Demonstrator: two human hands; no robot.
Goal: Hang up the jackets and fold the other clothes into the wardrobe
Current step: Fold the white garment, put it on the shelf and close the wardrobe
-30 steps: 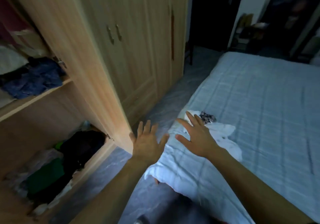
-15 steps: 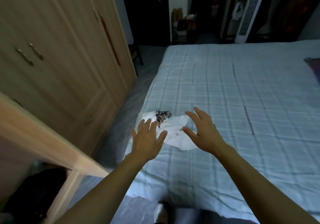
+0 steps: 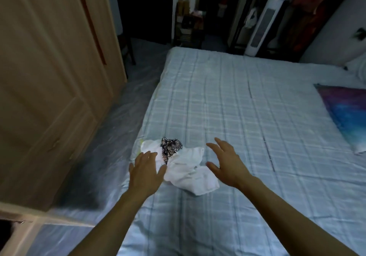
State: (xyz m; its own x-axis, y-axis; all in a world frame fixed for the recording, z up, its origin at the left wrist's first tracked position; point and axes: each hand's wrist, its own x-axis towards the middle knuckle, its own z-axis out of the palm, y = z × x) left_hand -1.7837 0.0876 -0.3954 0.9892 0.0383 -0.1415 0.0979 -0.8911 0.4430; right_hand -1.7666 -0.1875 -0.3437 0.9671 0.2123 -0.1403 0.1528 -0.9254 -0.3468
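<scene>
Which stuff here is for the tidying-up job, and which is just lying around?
For the job:
white garment, crumpled on the bed
black patterned cloth on top of it
wardrobe
left hand, right hand, both open

Just lying about:
colourful pillow
white tower fan
small shelf

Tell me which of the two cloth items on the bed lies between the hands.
The crumpled white garment with the black-patterned patch, near the bed's left edge, between the left hand and right hand. The purple-blue cloth lies far right, out of reach.

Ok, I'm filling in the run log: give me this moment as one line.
phase: reaching | target: crumpled white garment on bed | left hand: open, at its left edge | right hand: open, above its right side
</scene>
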